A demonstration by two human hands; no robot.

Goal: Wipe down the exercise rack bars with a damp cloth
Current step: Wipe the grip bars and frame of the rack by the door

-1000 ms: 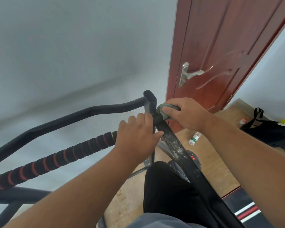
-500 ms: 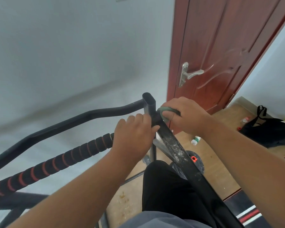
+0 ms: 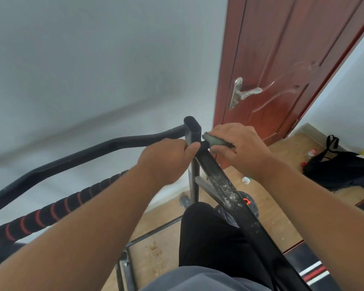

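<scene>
Green cloth [image 3: 216,141] bunched in right hand [image 3: 237,148] | left hand [image 3: 166,160] grips black upright post [image 3: 192,133]

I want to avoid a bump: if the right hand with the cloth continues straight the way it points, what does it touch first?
Most likely the upright post. The right hand points left with the green cloth, whose leading edge is already at the post's side; depth is hard to judge.

A reddish-brown door [image 3: 282,66] with a silver lever handle [image 3: 243,94] stands beside a pale grey wall [image 3: 93,59], above a wooden floor [image 3: 269,192] where a black bag [image 3: 340,169] lies far right.
</scene>
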